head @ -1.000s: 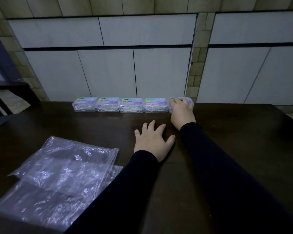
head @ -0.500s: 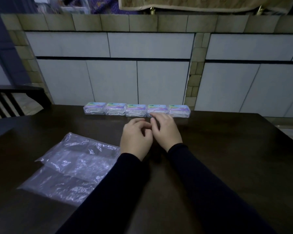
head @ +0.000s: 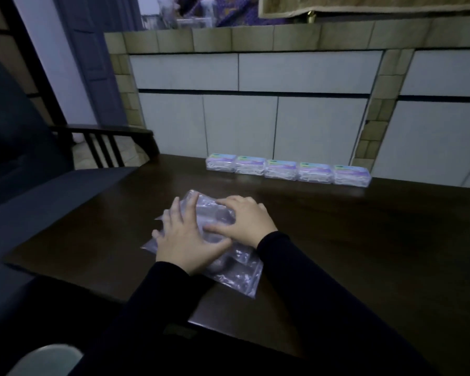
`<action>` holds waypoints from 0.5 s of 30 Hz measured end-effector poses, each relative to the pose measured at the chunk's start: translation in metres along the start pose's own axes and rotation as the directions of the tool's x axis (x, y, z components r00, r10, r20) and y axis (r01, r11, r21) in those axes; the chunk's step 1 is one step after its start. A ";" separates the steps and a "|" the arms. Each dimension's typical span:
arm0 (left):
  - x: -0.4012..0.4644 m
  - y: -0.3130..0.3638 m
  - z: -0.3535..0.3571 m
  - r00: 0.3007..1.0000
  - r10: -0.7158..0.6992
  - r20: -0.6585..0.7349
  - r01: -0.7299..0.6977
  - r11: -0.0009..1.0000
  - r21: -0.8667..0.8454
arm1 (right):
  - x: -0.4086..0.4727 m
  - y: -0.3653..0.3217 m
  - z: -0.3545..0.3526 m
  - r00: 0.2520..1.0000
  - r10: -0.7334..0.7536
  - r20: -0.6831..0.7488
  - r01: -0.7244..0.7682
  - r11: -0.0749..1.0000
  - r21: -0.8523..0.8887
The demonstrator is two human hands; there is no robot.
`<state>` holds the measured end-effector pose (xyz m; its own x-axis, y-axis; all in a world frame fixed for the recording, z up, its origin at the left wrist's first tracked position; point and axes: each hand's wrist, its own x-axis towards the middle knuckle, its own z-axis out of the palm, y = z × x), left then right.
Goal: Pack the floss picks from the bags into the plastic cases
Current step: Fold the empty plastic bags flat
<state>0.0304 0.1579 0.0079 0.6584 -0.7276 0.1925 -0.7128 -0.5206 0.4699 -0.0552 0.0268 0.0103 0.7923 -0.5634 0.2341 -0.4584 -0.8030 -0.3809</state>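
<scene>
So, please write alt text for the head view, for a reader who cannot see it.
A person's left hand and right hand rest on clear plastic bags lying on a dark wooden table. Five closed plastic cases of floss picks stand in a row at the far edge.

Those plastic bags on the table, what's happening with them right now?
A person in dark sleeves has both hands on the clear plastic bags lying on the dark table. The left hand lies spread flat on them, and the right hand rests on them with its fingers bent. Five closed plastic cases, which appear filled, stand in a row at the far edge, untouched.
</scene>
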 end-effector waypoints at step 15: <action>0.009 0.016 0.030 0.993 0.114 -0.037 -0.106 0.980 0.168 | -0.010 0.028 -0.008 0.896 0.355 -0.265 -0.244 0.895 0.374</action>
<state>0.0177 0.1298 -0.0090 0.5815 -0.7651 0.2767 -0.8091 -0.5082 0.2951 -0.0794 0.0082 0.0048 0.4408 -0.8416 0.3121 -0.4527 -0.5087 -0.7323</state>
